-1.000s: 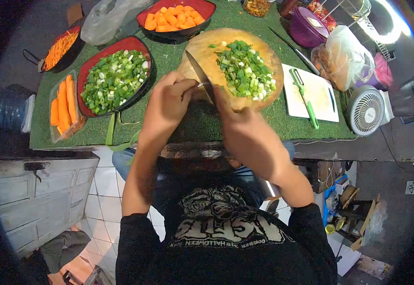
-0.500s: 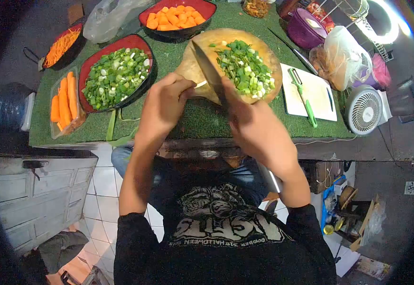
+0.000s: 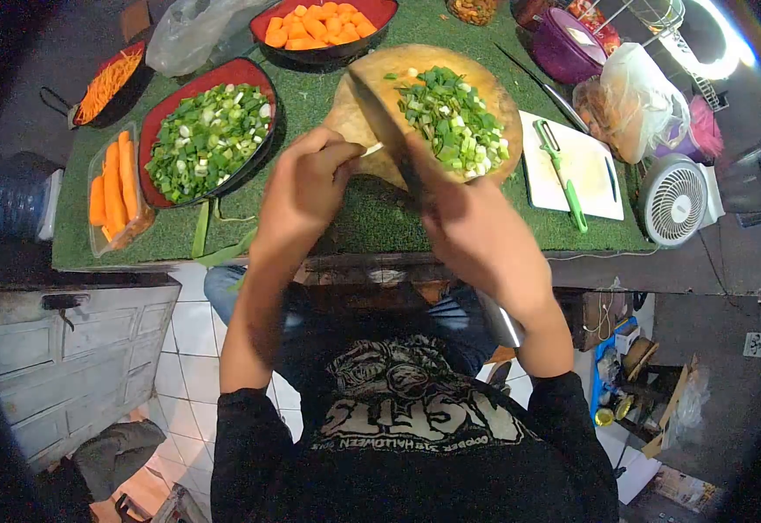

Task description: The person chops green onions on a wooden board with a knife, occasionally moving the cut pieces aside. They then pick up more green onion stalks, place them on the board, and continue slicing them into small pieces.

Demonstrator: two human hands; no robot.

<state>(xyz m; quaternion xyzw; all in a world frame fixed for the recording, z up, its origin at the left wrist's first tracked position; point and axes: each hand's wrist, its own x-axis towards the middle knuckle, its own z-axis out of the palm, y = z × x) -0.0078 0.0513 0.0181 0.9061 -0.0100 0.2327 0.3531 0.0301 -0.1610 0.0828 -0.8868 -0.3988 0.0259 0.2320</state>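
Observation:
My left hand [image 3: 309, 179] is closed on a spring onion, whose white end [image 3: 371, 150] pokes out past the fingertips over the near left part of the round wooden cutting board [image 3: 358, 109]. Long green leaves [image 3: 202, 228] trail behind my left wrist. In my right hand [image 3: 489, 240] is a large kitchen knife [image 3: 382, 122], its blade slanting up and left across the board, right beside the white end. A heap of chopped spring onion [image 3: 454, 122] covers the board's right half. To the left stands a red and black bowl [image 3: 153, 131] full of chopped spring onion.
Cut carrot chunks fill a second bowl [image 3: 324, 54] at the back. On the left are whole carrots [image 3: 117, 187] in a plastic tray and a pan of shredded carrot [image 3: 105, 87]. A green peeler [image 3: 559, 170] lies on a white board [image 3: 603, 187], near a small fan [image 3: 672, 202].
Both hands stay in nearly the same place, with the knife still beside the spring onion. The whole view has shifted very slightly.

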